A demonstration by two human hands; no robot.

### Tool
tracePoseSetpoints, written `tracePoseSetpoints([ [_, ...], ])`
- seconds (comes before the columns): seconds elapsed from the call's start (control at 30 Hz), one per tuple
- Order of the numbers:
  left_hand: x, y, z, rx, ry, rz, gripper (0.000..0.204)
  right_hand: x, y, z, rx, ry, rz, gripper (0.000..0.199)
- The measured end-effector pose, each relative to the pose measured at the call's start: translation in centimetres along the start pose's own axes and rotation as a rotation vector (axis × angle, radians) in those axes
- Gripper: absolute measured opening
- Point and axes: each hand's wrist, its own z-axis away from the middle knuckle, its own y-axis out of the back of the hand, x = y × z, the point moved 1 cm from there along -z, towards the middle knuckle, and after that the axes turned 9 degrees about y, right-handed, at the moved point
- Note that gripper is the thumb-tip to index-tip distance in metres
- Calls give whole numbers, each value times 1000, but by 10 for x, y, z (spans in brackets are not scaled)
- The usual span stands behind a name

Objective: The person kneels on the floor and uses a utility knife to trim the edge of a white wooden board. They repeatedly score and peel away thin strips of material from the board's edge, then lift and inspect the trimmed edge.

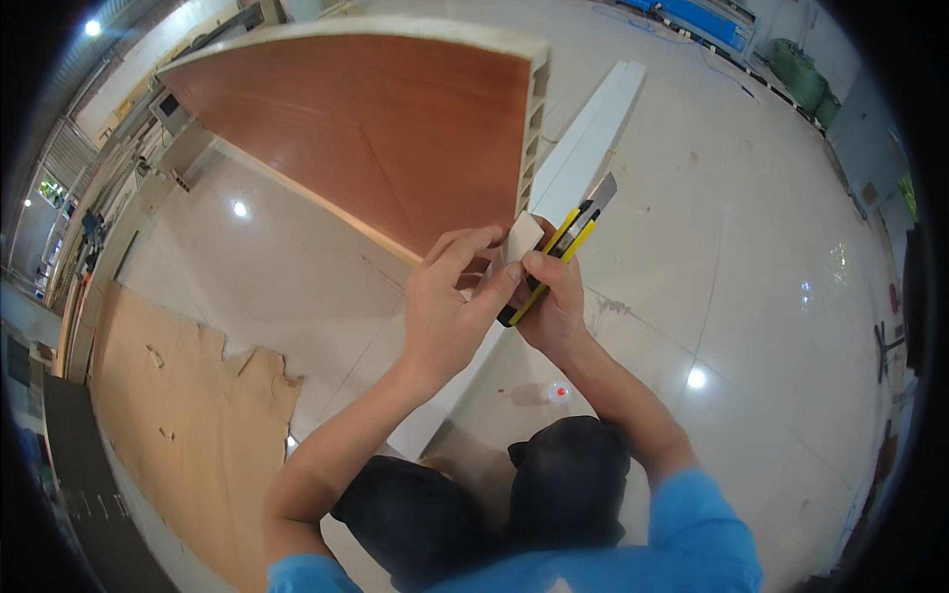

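A yellow and black utility knife [566, 243] is in my right hand [555, 306], its metal blade extended and tilted up to the right. My left hand [450, 292] pinches a small pale, flat piece [524, 235] between thumb and fingers. The piece sits right beside the knife, and my hands nearly touch. What material it is, I cannot make out. Below my hands a long white board [583, 153] lies on the floor, running from between my knees to the far side.
A large brown panel [395, 119] with a pale hollow-celled edge stands beyond my hands. Torn brown cardboard [188, 395] lies at left. By my right knee is a small clear bottle with a red spot [560, 392]. Green sacks [799, 77] stand at the far right.
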Motion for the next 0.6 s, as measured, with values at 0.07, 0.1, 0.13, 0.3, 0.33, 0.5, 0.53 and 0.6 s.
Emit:
tracePoseSetpoints([
  [0.07,-15,5,10,27,-13,-125,35,15,14,15,-2,-45,-19,36],
  [0.1,-23,7,15,44,-43,-213,34,22,21,24,-1,-56,-25,36],
  [0.13,-31,9,19,57,-68,-305,33,30,27,33,34,-93,-43,37],
  [0.3,-83,15,42,19,68,-353,30,66,56,80,153,-201,-66,38],
  [0.33,-95,16,47,12,80,-362,28,72,63,89,190,-237,-41,39],
  [0.5,-182,34,64,49,-136,-620,28,98,102,131,359,-436,301,41],
  [0.53,-203,38,69,57,-184,-713,29,98,110,140,365,-397,363,35],
  [0.6,-244,46,84,36,-166,-776,26,95,124,161,379,-461,432,31],
])
